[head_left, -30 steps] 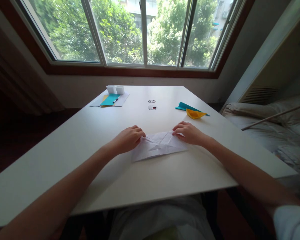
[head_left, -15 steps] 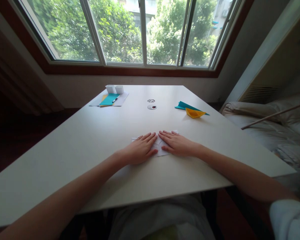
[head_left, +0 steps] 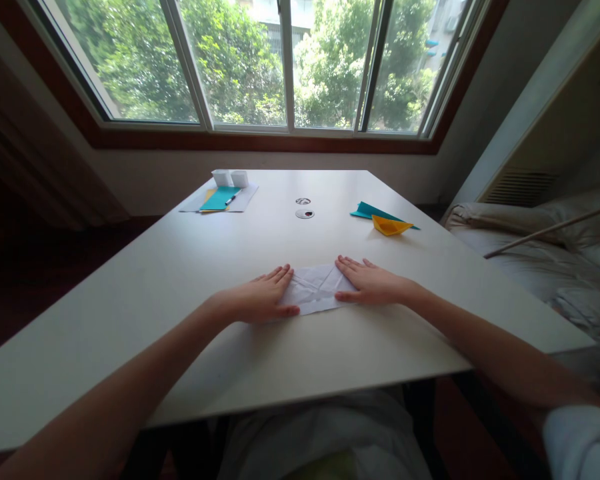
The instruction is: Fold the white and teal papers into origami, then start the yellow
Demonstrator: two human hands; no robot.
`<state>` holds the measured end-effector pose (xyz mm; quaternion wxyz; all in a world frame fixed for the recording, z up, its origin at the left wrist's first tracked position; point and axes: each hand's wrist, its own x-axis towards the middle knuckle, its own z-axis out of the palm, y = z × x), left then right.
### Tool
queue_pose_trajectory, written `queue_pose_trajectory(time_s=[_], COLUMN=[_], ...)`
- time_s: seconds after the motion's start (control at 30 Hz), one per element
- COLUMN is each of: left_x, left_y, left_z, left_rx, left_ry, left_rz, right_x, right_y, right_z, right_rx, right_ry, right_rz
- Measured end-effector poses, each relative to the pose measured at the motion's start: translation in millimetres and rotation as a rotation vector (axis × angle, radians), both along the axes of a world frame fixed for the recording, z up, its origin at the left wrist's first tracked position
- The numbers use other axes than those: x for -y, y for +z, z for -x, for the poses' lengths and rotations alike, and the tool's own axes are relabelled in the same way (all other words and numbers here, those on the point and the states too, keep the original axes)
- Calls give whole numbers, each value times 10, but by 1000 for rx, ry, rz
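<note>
A folded sheet of white paper [head_left: 316, 288] with crease lines lies flat on the white table [head_left: 180, 293] in front of me. My left hand [head_left: 267, 295] presses flat on its left end, fingers stretched out and thumb apart. On the right end rests my right hand [head_left: 369, 281], also flat with its fingers extended. The middle of the paper shows between the two hands, while both of its ends are partly hidden under them.
Beyond my right hand sit a yellow paper boat [head_left: 391, 225] and a blue folded paper plane [head_left: 375, 211]. At the back left, blue sheets [head_left: 220, 198], a pen [head_left: 233, 197] and two white paper boxes [head_left: 230, 178] lie together. Two round openings [head_left: 305, 214] mark the tabletop.
My hands have slid apart, the left one leftward and the right one rightward along the paper. More of its creased middle shows now.
</note>
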<state>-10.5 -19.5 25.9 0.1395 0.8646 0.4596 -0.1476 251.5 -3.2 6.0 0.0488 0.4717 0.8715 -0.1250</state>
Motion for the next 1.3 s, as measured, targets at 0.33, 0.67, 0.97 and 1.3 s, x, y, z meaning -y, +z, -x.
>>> queue_pose_trajectory(time_s=[0.33, 0.67, 0.97, 1.3], left_x=[-50, -270, -338, -475], left_y=[116, -4, 14, 71], left_z=[229, 416, 437, 627], left_rx=[-78, 89, 237, 849], left_ry=[38, 23, 74, 491], left_rz=[41, 7, 67, 202], right_x=[-45, -1, 65, -149], right_y=[41, 252, 357, 185], right_z=[-264, -368, -281, -270], right_rx=[50, -141, -271, -956], right_ry=[-56, 202, 306, -251], right_rz=[31, 40, -82, 68])
